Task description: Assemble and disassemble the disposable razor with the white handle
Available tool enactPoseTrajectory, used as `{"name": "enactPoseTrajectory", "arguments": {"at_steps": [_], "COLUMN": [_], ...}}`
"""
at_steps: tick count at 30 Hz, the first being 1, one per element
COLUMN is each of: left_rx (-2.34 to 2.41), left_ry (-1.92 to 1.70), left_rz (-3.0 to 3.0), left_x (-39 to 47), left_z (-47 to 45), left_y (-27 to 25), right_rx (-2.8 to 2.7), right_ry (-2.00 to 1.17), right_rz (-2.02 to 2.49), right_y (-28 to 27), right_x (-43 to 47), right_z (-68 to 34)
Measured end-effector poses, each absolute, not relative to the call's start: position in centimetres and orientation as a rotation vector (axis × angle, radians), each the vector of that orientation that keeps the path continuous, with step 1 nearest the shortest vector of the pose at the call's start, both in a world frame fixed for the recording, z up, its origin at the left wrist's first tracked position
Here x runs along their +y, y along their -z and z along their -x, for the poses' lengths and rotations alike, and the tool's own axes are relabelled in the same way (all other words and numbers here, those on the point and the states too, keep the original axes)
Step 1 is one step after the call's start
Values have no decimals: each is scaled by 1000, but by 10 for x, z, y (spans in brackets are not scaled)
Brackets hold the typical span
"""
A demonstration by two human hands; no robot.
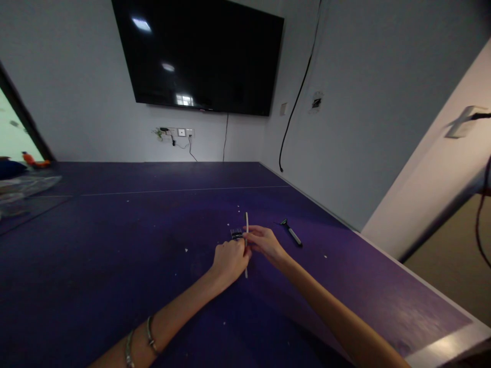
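Observation:
My left hand (229, 259) is closed low over the purple table, with most of its fingertips hidden. My right hand (266, 243) meets it from the right and pinches a thin white stick (246, 221) between thumb and finger. The stick runs away from me, with a greyish patch near its far end; its near end shows past my left hand, which is closed around its middle. Just beyond my left knuckles is a small dark piece with light marks (236, 233), too small to make out. A razor (292, 233) with a grey and black handle lies right of my right hand.
Small white scraps (186, 250) are scattered over the purple tabletop (115, 266). Clear plastic wrapping (30, 189) and an orange object (34, 161) lie at the far left. A black cable (295, 102) hangs down the right wall. A television (207, 56) hangs over wall sockets (181, 132).

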State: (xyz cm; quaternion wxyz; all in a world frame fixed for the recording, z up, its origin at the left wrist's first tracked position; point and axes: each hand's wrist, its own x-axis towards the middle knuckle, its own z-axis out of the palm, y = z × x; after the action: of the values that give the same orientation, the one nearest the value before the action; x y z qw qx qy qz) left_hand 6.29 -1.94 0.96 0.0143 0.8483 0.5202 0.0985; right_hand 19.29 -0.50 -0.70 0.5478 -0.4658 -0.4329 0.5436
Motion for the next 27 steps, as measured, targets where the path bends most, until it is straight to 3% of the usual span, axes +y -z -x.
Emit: {"name": "enactPoseTrajectory", "arguments": {"at_steps": [6, 11, 16, 27], "left_rx": [1447, 1341, 1348, 1249], "left_ry": [-467, -603, -541, -489], "left_rz": [-2648, -2673, -2683, -2656], "left_x": [-14, 14, 50, 81], "left_z": [-61, -49, -36, -38], "left_y": [-2, 8, 30, 56], "right_rx": [-1082, -1343, -1329, -1455], "right_ry": [-1161, -563, -313, -181], "right_rz": [1193, 1589, 1815, 2053], "right_y": [6, 3, 8, 55], "right_x": [4, 22, 28, 33], "right_z": [-221, -297, -372, -411]}}
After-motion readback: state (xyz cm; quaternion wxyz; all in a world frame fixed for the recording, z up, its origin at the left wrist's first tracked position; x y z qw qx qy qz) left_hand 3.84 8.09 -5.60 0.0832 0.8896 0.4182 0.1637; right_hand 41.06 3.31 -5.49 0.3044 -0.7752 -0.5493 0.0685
